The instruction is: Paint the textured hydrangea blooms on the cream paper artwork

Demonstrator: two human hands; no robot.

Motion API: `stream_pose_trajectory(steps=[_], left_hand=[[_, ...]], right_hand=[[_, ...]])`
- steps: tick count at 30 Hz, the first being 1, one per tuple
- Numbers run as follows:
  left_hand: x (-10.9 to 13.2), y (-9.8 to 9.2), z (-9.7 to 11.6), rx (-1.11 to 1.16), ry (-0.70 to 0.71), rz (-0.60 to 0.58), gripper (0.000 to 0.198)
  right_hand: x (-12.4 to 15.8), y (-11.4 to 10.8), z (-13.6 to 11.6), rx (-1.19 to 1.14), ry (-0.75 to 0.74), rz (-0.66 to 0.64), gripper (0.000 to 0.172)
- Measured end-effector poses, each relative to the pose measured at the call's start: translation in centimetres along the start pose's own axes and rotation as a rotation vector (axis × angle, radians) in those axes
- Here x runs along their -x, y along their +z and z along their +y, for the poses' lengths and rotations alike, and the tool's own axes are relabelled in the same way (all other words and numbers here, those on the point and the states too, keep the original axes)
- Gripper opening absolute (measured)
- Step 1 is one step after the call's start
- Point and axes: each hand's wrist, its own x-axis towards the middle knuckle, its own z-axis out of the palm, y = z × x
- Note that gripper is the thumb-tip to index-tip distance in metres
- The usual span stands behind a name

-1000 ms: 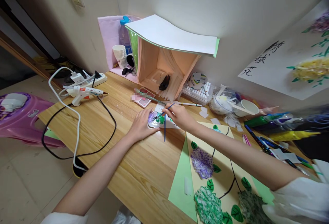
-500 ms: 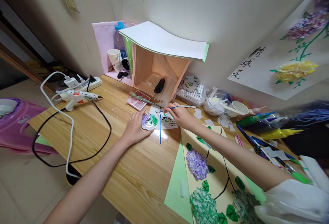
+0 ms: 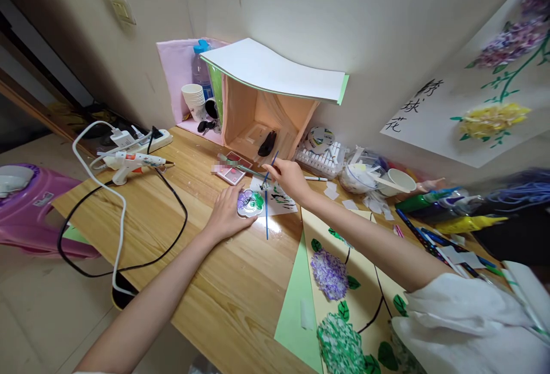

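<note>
My left hand (image 3: pixel 227 209) rests on the table, thumb and fingers holding the edge of a small flower-shaped paint palette (image 3: pixel 250 204) with purple and green paint in its wells. In my right hand (image 3: pixel 289 178), a thin blue paintbrush (image 3: pixel 274 160) is pinched, its handle standing steeply and its tip down near the palette's far right edge. Whether the tip touches anything I cannot tell. Beneath it lies a white paper (image 3: pixel 287 207) with dark paint strokes. A second blue paintbrush (image 3: pixel 267 222) lies across that paper's near edge.
To the right lies a flower picture (image 3: pixel 365 274) with purple and green blossoms, under my right forearm. A peach box (image 3: pixel 244 128) stands behind my hands. On the left are a glue gun (image 3: pixel 133 163) and cables (image 3: pixel 122 219). Paint bottles (image 3: pixel 429 199) lie at the right.
My right hand has shifted slightly left and up, and the brush in it has swung from nearly flat to steep. My left hand and the palette have stayed in place.
</note>
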Motion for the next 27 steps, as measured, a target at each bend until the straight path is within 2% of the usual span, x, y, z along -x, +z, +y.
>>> stream_pose_trajectory(steps=[3, 6, 9, 13, 18, 22, 24, 27], left_hand=[[0.0, 0.0, 0.1, 0.000, 0.001, 0.004, 0.078], [0.0, 0.0, 0.1, 0.002, 0.004, 0.004, 0.078], [0.0, 0.0, 0.0, 0.002, 0.002, 0.003, 0.077], [0.1, 0.1, -0.1, 0.000, -0.004, -0.001, 0.076], [0.1, 0.0, -0.1, 0.001, -0.003, -0.001, 0.077], [0.0, 0.0, 0.0, 0.004, 0.003, 0.000, 0.077], [0.0, 0.0, 0.0, 0.006, 0.003, 0.003, 0.077], [0.0, -0.1, 0.0, 0.011, 0.008, 0.004, 0.079]], right_hand=[[-0.1, -0.5, -0.2, -0.007, -0.019, 0.026, 0.031], [0.0, -0.9, -0.2, -0.027, -0.073, 0.010, 0.025], [0.0, -0.6, 0.1, -0.039, -0.135, -0.074, 0.020], [-0.3, -0.3, 0.3, -0.031, -0.180, -0.175, 0.022], [-1.5, -1.2, -0.3, -0.009, -0.266, -0.310, 0.026], [-2.6, -1.7, -0.6, -0.001, -0.340, -0.412, 0.020], [-2.8, -1.7, -0.7, 0.001, -0.348, -0.422, 0.019], [-2.7, -1.8, -0.8, 0.007, -0.292, -0.365, 0.021]])
